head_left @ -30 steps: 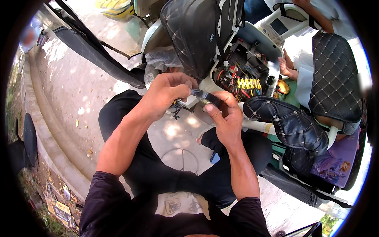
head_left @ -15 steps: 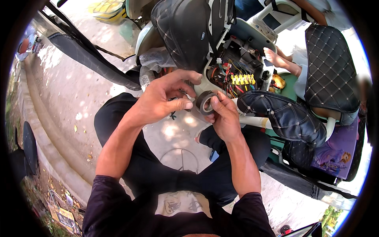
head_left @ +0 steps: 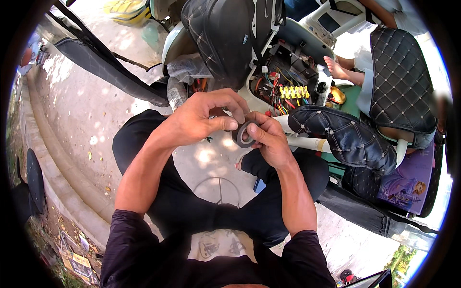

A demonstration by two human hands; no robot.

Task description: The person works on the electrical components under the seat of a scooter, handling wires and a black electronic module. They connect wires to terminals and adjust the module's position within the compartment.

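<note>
Sunlit concrete pavement (head_left: 72,110) spreads beneath a seated person's legs in black trousers (head_left: 177,211). Ahead, a large black padded seat (head_left: 221,43) stands tipped up beside an open pale-walled compartment (head_left: 307,39); to the right are a black diamond-quilted backrest (head_left: 403,81), a stitched black armrest (head_left: 343,137) and, below them, a purple picture panel (head_left: 408,180). Between the knees and the compartment, the left hand (head_left: 197,117) curls with thumb and fingers close against a roll of black tape (head_left: 238,138); whether they pinch its loose end, I cannot tell. The right hand (head_left: 271,139) grips the roll, thumb over its near side, and holds it up above the pavement. Beyond, inside the compartment, a yellow terminal strip (head_left: 294,92) sits among thin coloured wires (head_left: 276,93).
</note>
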